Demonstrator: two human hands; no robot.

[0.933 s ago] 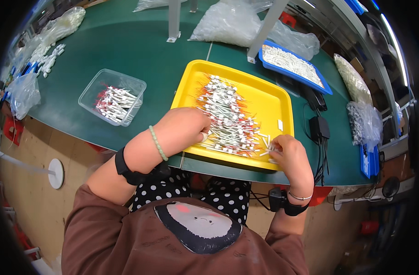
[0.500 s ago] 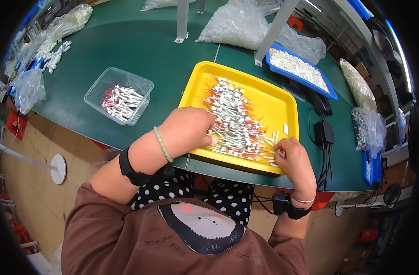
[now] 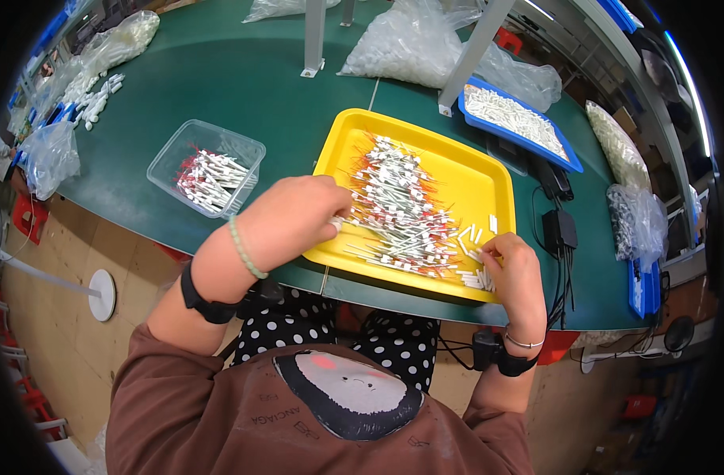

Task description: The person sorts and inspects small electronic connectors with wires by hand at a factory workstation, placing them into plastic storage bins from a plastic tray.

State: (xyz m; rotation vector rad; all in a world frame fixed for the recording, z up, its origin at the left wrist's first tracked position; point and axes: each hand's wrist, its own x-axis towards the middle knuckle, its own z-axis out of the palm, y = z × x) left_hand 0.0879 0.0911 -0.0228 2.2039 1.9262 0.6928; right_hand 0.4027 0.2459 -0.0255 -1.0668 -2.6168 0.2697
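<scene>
A yellow tray (image 3: 476, 178) holds a long heap of thin white sticks with square white heads and red-orange wire ends (image 3: 393, 198). At the tray's left edge is my left hand (image 3: 298, 214), fingers closed in a pinch. Something whitish shows at its thumb tip, too small to name. My right hand (image 3: 516, 273) bends over the tray's near right corner, thumb and fingertips pressed together beside loose short white tubes (image 3: 476, 279). What lies between those fingertips is hidden. To the left stands a clear plastic box (image 3: 162, 168) with more wired white sticks (image 3: 211, 180) inside.
Behind the tray, a blue tray (image 3: 564, 161) carries many short white pieces. Two metal posts (image 3: 314, 39) rise from the green table (image 3: 243, 79). Plastic bags of white parts (image 3: 401, 47) lie at the back and left. A black adapter with cables (image 3: 561, 229) sits at the right.
My left hand has moved left, away from the stick heap to the tray's rim. My right hand has shifted slightly, showing more loose tubes at the near corner.
</scene>
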